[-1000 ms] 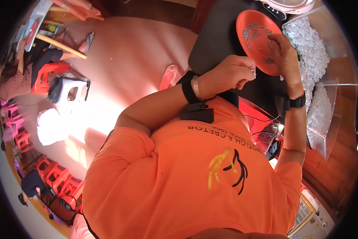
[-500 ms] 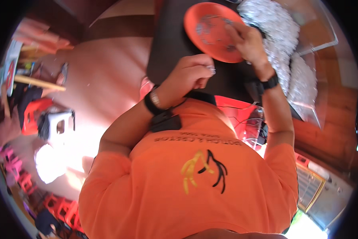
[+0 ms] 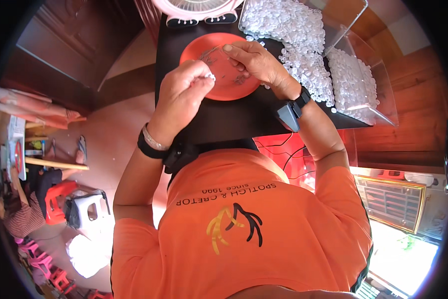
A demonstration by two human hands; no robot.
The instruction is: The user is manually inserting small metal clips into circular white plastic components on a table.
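Note:
An orange-red plate (image 3: 230, 92) lies on the black table, with several thin dark slivers (image 3: 208, 56) scattered in it. My left hand (image 3: 180, 97) is closed at the plate's near left edge, pinching a small white piece (image 3: 210, 77) between thumb and fingers. Over the plate's far right part is my right hand (image 3: 257, 61), thumb and forefinger pressed together. What sits in that pinch, if anything, is too small to make out. Just right of this hand, small white round pieces (image 3: 306, 67) lie heaped on the table.
More white pieces fill a clear-walled holder (image 3: 371, 107) on the right. A pink fan (image 3: 196, 9) stands at the table's far edge. Left of me are stools (image 3: 88, 209) and another person (image 3: 27, 217). Cables (image 3: 286, 152) hang below the table's front edge.
The view has shifted, bringing the fan into sight. My right hand has come from the plate's right rim to over the plate, its fingers now pinched. My left hand still pinches the white piece.

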